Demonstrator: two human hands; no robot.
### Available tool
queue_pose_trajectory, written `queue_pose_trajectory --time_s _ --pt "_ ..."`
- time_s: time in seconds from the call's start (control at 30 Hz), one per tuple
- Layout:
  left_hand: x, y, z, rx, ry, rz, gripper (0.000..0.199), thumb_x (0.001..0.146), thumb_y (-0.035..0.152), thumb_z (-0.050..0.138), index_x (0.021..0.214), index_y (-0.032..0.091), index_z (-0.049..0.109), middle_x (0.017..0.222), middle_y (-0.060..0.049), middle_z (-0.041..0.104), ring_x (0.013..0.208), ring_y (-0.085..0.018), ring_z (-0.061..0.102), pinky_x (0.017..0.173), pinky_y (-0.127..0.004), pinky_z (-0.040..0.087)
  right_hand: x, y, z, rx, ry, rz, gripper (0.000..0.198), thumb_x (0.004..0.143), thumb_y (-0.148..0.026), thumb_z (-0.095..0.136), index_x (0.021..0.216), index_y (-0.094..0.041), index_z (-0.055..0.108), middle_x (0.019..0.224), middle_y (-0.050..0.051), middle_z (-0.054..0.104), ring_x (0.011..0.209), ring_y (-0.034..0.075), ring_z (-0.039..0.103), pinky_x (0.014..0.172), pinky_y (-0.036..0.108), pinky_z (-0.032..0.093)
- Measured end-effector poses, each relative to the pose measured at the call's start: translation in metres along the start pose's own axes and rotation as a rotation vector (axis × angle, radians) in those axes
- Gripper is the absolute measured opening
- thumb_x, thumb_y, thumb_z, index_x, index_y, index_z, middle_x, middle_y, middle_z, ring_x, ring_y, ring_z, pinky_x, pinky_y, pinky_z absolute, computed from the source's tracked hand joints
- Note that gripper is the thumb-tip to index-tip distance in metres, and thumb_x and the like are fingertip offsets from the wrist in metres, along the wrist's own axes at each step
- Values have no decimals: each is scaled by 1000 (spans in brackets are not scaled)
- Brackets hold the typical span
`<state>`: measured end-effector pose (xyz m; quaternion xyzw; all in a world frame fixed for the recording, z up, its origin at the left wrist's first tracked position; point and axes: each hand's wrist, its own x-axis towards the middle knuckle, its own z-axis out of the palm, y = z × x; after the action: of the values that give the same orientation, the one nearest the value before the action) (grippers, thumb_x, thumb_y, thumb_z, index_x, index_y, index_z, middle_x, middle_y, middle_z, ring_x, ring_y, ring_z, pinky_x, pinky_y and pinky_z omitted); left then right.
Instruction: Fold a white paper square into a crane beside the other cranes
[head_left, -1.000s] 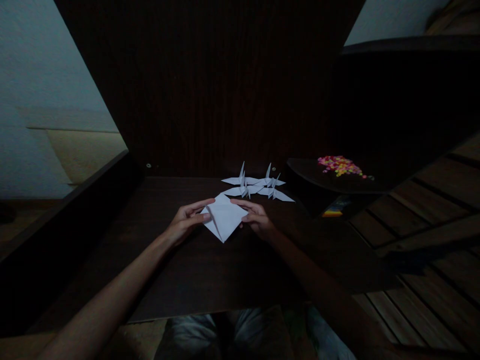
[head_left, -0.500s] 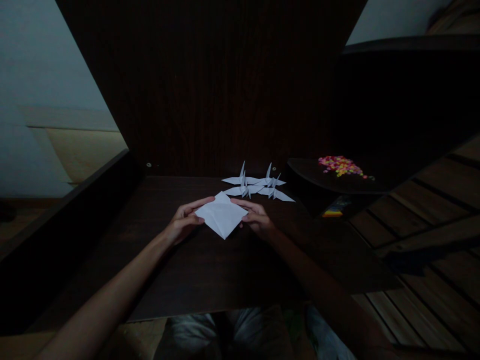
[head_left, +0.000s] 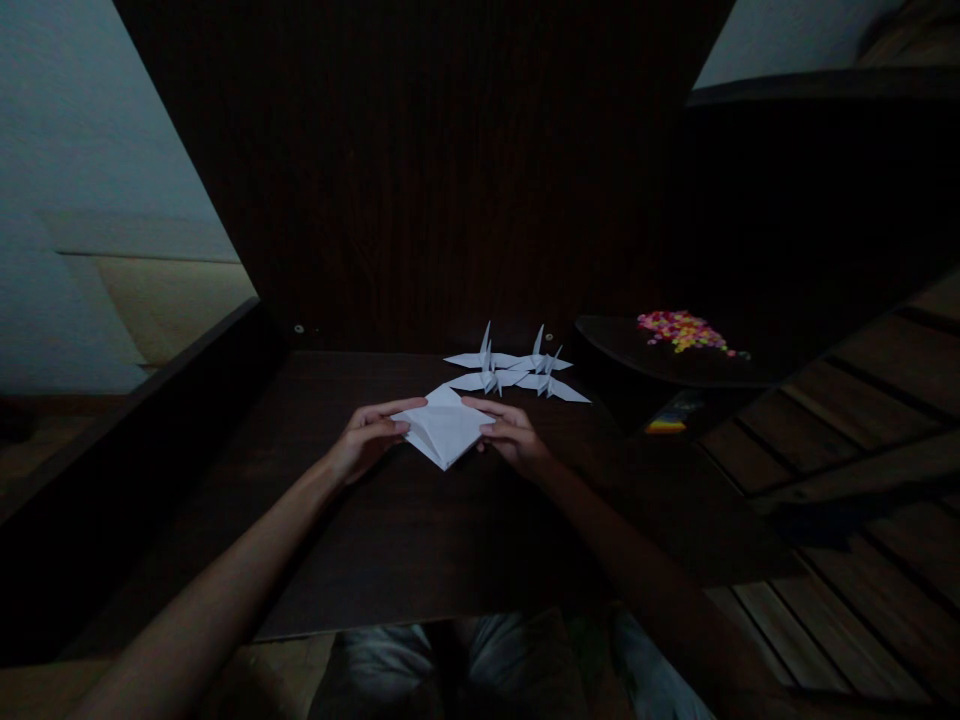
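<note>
A white sheet of folded paper [head_left: 448,428], diamond-shaped with creases across it, is held between both hands over the dark desk. My left hand [head_left: 367,437] pinches its left corner, thumb on top and fingers along the upper left edge. At the right corner, my right hand [head_left: 516,436] grips in the same way. The paper's lower point faces me, and its layers stand slightly apart there. Just behind it, several white folded paper cranes [head_left: 536,380] with raised necks and spread wings stand close together.
A dark wooden desk [head_left: 360,550] lies under my hands, with a back panel [head_left: 420,180] rising behind. On a rounded shelf [head_left: 615,345] to the right sits a heap of small colourful pieces [head_left: 682,332]. A raised side board [head_left: 150,400] borders the left.
The paper's lower point has lifted a little, and its layers have parted slightly, with a fold showing at the left. Both hands keep their grip in nearly the same place.
</note>
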<state>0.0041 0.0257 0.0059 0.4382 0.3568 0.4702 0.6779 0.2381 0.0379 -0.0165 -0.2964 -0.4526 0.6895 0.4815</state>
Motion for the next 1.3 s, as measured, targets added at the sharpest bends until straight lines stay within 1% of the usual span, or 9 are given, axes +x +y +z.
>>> queue_pose_trajectory --time_s 0.13,0.33,0.5,0.67,0.73,0.8,0.93,1.1,1.3 --pt "1 -1 0 -11 30 -9 39 58 22 77 95 12 75 89 -11 74 82 -22 65 81 -35 47 0 2 0 -12 0 -13 43 56 -17 74 99 -18 72 90 6 69 65 14 56 46 22 45" --pt "3 -3 2 35 107 3 41 58 30 81 93 11 75 90 -13 74 83 -23 66 81 -35 47 -2 3 1 -67 -33 -34 50 57 -19 80 106 -19 70 84 4 68 65 13 56 49 22 46" --pt "4 -5 3 46 142 17 44 56 37 82 91 11 75 89 -13 74 81 -24 66 78 -34 48 -2 3 3 -175 -26 -56 55 57 -22 82 110 -20 68 96 5 68 73 15 57 51 23 46" --pt "4 -5 5 105 155 6 44 63 44 78 92 11 75 84 -12 74 80 -24 67 74 -33 48 0 2 8 -289 69 -64 35 62 -32 77 94 -18 72 96 6 69 75 16 59 58 25 46" --pt "5 -7 4 112 142 1 44 64 45 77 92 11 75 82 -11 74 81 -24 67 74 -33 48 0 2 10 -325 117 -85 29 64 -35 75 88 -17 73 90 4 69 78 16 59 65 26 45" --pt "7 -10 2 111 123 9 43 65 47 76 88 11 75 79 -10 74 79 -23 66 75 -32 48 1 2 11 -352 157 -99 27 66 -39 72 79 -16 71 77 2 67 72 14 57 63 25 42" --pt "9 -16 -3 133 103 15 39 67 48 75 82 12 75 77 -8 73 73 -19 64 75 -31 48 2 3 10 -406 229 -95 33 67 -47 67 62 -15 62 57 -3 51 56 11 45 52 24 32" --pt "7 -18 -3 222 95 6 40 67 47 75 85 12 75 83 -10 73 78 -22 64 79 -34 47 3 4 8 -491 278 -102 38 67 -51 63 57 -16 54 54 -4 44 54 10 38 50 24 26" --pt "4 -12 -1 374 143 21 35 64 42 74 86 14 75 82 -7 73 78 -23 64 74 -33 47 2 10 6 -577 267 -141 38 71 -49 59 53 -18 47 54 -4 40 54 10 37 50 24 26"
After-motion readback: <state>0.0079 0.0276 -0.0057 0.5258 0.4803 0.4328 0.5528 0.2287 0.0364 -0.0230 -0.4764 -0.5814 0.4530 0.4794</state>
